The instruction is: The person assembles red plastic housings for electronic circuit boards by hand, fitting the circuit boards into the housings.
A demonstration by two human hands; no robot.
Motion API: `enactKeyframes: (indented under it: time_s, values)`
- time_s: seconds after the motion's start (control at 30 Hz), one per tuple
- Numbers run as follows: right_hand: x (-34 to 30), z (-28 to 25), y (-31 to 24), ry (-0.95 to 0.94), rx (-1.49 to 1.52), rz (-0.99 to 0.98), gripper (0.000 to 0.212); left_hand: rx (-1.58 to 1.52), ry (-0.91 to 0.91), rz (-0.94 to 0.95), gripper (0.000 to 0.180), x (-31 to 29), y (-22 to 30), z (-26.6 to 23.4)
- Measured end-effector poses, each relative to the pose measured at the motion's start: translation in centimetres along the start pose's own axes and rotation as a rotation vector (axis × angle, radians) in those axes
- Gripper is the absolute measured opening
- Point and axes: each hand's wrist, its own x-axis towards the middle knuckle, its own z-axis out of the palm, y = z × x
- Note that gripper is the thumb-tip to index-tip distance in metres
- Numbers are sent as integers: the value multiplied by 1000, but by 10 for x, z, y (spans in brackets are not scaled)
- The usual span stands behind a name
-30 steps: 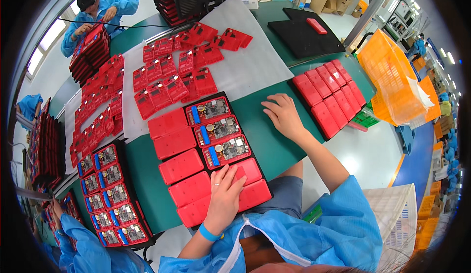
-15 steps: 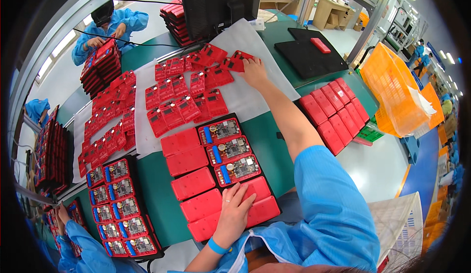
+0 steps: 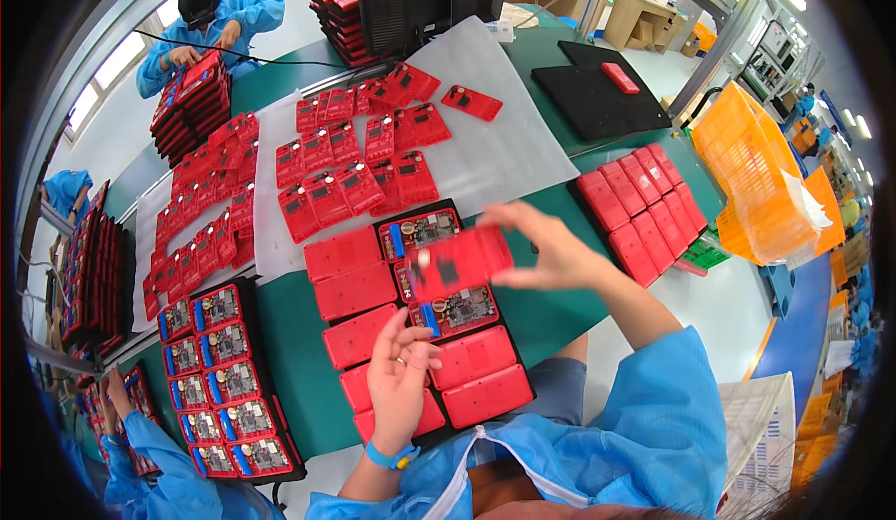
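My right hand [image 3: 560, 254] grips a red plastic cover [image 3: 467, 263] with a dark rectangular patch, blurred by motion. It hangs over a black tray of red cases. Beneath it, open cases hold circuit boards and blue cylinders; one open case [image 3: 476, 307] shows just below the cover, another [image 3: 425, 231] above it. Plain red closed cases [image 3: 355, 291] fill the tray's left column and near right part. My left hand [image 3: 397, 385] hovers over the tray's near left cases, fingers loosely curled and apart, nothing in it.
Several red covers [image 3: 327, 193] lie in rows on a white sheet [image 3: 467, 161]. Trays of red cases flank mine: open ones [image 3: 229, 361] left, closed ones [image 3: 644, 203] right. Beyond stand a monitor [image 3: 415, 2], a black mat [image 3: 588, 100] and an orange crate [image 3: 747, 165]. Other people work at left.
My right hand has come back from the sheet's far right with a red cover, now over the tray. My left hand has lifted off the closed cases and shifted left.
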Motion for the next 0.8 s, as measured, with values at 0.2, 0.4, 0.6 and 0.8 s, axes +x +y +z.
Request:
enactKeyframes:
  time_s: [0.2,0.4,0.6,0.8]
  values:
    - [-48,22,-35,-44,257,-20,104,-185,-52,-181,42,-7,-4,-1]
    - [-65,77,-30,74,967,181,116,-449,-70,-282,34,-12,-11,14]
    - [-73,93,-43,123,1268,225,104,-546,-174,-445,37,-18,-12,31]
    - [-55,60,-32,263,582,253,97,35,-194,-321,35,-24,4,6]
